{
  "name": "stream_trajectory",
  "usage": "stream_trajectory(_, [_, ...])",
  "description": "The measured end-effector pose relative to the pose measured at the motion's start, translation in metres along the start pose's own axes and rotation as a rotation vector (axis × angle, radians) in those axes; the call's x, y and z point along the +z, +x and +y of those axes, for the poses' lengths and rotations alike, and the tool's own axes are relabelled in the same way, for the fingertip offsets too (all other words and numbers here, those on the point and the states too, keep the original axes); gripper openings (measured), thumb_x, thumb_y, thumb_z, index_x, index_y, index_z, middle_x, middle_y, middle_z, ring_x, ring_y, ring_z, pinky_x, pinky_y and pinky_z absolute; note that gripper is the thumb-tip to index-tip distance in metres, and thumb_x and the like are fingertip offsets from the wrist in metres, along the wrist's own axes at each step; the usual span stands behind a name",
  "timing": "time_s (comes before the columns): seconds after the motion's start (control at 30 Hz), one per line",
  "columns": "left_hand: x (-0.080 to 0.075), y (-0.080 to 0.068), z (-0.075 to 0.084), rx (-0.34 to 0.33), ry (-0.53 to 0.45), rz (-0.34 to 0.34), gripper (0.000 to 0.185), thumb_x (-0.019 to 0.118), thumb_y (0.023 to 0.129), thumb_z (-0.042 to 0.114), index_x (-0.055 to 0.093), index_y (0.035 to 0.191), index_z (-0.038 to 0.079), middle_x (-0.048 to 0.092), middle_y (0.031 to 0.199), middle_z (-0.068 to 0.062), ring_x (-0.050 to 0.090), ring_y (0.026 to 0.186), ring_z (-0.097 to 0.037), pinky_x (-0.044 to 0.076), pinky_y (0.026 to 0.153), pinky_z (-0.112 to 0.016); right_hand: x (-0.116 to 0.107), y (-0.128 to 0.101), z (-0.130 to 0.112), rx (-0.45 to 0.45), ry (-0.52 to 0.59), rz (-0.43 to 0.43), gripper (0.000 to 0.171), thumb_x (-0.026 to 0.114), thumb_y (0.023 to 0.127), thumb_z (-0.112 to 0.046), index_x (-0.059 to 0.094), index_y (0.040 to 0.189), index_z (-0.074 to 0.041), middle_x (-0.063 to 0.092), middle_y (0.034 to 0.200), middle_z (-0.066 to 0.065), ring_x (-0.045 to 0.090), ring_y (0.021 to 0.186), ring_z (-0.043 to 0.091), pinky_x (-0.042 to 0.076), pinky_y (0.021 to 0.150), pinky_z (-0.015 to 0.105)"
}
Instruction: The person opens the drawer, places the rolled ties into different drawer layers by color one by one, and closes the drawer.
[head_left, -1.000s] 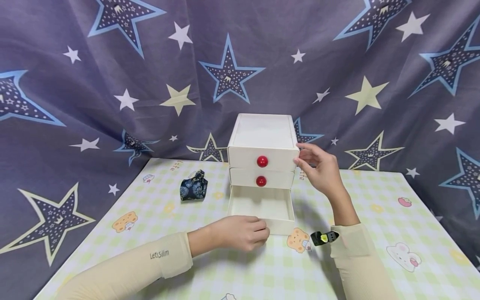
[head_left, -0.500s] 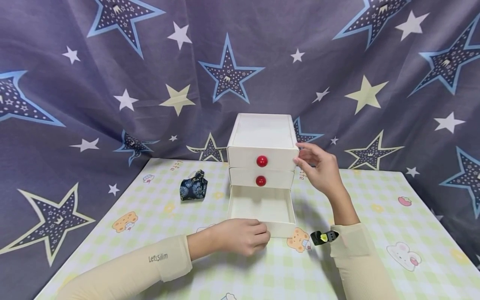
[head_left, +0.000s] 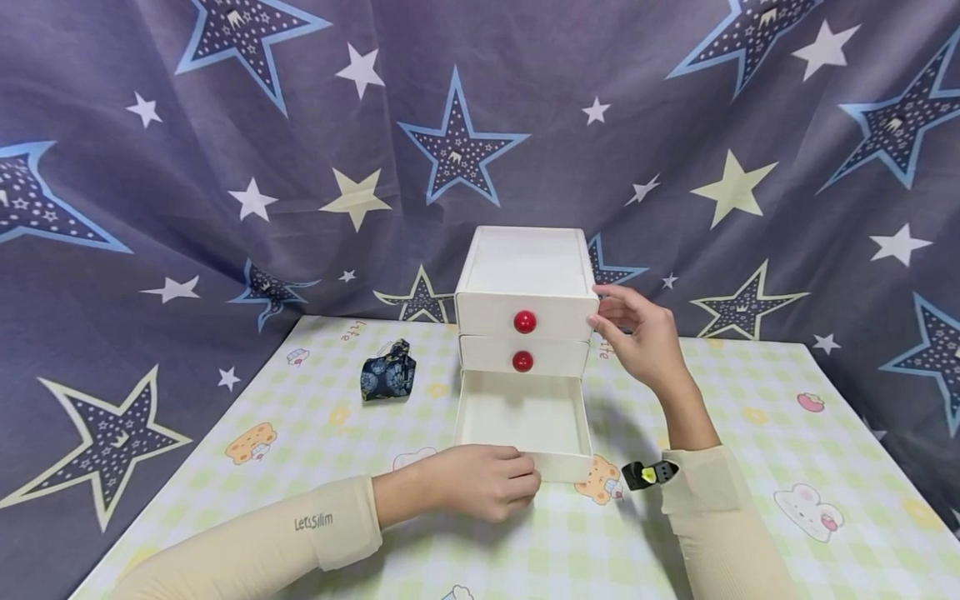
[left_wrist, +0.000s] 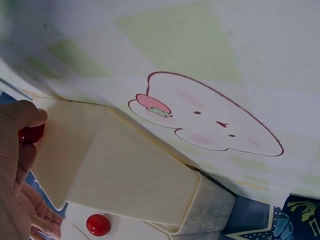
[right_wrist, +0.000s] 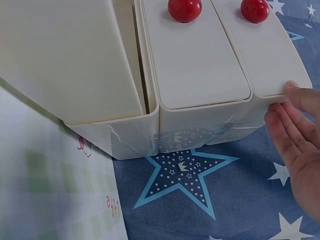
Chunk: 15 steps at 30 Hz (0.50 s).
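Observation:
A white drawer unit [head_left: 532,262] with round red knobs stands on the table, its bottom drawer [head_left: 566,467] pulled out and bare inside. My left hand [head_left: 480,483] is at the front of that drawer; in the left wrist view its thumb and fingers pinch the red knob [left_wrist: 31,134]. At the unit's upper right front corner, my right hand [head_left: 641,342] grips the edge. The right wrist view has the thumb on the front and the fingers [right_wrist: 287,127] against the side. Both upper drawers [right_wrist: 195,60] are closed.
Left of the unit sits a small dark blue patterned cloth pouch [head_left: 387,375]. A small black object with a yellow patch [head_left: 648,475] lies beside the right cuff. A green-checked cloth [head_left: 750,467] covers the table; a starry curtain [head_left: 540,50] hangs behind.
The bottom drawer has slid a little further out, with my left hand moving toward me on its knob. My right hand has stayed on the unit's corner.

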<state>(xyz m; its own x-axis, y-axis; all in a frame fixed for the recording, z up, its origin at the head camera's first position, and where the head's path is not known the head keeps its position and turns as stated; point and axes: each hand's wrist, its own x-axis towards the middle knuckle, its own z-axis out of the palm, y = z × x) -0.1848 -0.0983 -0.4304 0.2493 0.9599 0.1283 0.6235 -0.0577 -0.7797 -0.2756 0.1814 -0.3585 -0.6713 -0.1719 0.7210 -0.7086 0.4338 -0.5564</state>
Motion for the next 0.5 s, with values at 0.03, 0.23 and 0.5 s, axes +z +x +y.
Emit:
stream_trajectory(0.03, [0.0001, -0.0001, 0.0004, 0.002, 0.002, -0.001, 0.046, 0.034, 0.105, -0.003, 0.073, 0.091, 0.017, 0.06, 0.095, 0.001, 0.057, 0.086, -0.016, 0.053, 0.075, -0.026, -0.0001, -0.0001, -0.0001, 0.0, -0.002, 0.0, 0.043, 0.077, 0.09, -0.004, 0.067, 0.132, -0.008, 0.075, 0.1, 0.013, 0.072, 0.093, 0.026, 0.053, 0.083, 0.013])
stream_trajectory(0.23, [-0.0033, 0.0, 0.0009, 0.0, -0.004, -0.004, 0.037, 0.041, 0.103, 0.0, 0.072, 0.089, 0.016, 0.059, 0.094, 0.001, 0.056, 0.085, -0.015, 0.052, 0.074, -0.025, -0.0004, 0.0001, -0.0017, 0.002, 0.002, -0.004, 0.043, 0.077, 0.09, -0.004, 0.067, 0.132, -0.008, 0.075, 0.1, 0.013, 0.072, 0.092, 0.026, 0.053, 0.083, 0.013])
stream_trajectory(0.5, [-0.0073, 0.0008, 0.0018, -0.003, -0.011, 0.01, 0.032, 0.046, 0.103, 0.003, 0.07, 0.087, 0.017, 0.058, 0.093, 0.002, 0.055, 0.085, -0.014, 0.051, 0.074, -0.025, -0.0011, -0.0003, -0.0032, 0.002, -0.006, -0.005, 0.043, 0.077, 0.09, -0.004, 0.067, 0.132, -0.007, 0.075, 0.1, 0.013, 0.072, 0.092, 0.026, 0.053, 0.082, 0.013])
